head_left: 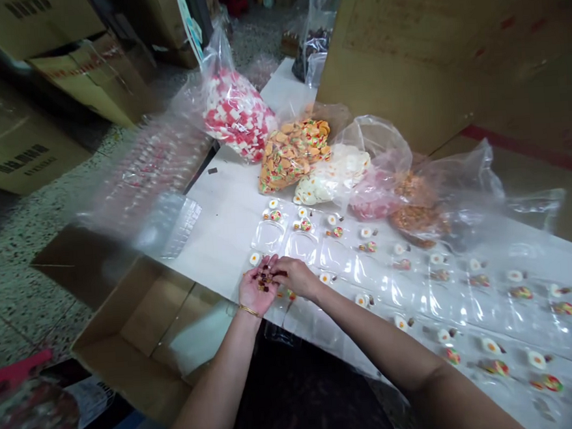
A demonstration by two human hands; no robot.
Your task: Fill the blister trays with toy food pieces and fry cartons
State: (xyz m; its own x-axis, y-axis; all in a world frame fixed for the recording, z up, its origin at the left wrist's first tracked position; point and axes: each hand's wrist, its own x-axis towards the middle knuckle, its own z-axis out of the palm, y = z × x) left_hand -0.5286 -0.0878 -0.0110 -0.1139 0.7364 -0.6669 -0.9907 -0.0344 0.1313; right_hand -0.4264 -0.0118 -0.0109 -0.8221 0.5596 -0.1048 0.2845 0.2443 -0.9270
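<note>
My left hand (258,293) is turned palm up and cupped around several small dark brown pieces (265,280). Over that palm, the fingers of my right hand (296,276) are pinched together among the pieces; what lies between the fingertips is too small to make out. Both hands are above the near edge of a white table (204,246). Two rows of clear plastic trays (268,235) cover it, bearing small fried-egg shapes (302,211), round pizza-like pieces (305,225) and brown bits.
Behind the trays stand plastic bags of red-and-white pieces (240,113), orange-and-green pieces (291,152), egg shapes (335,175) and brownish pieces (416,212). A large carton (402,49) rises at the back. Stacked clear trays (145,165) and an open cardboard box (133,343) are at left.
</note>
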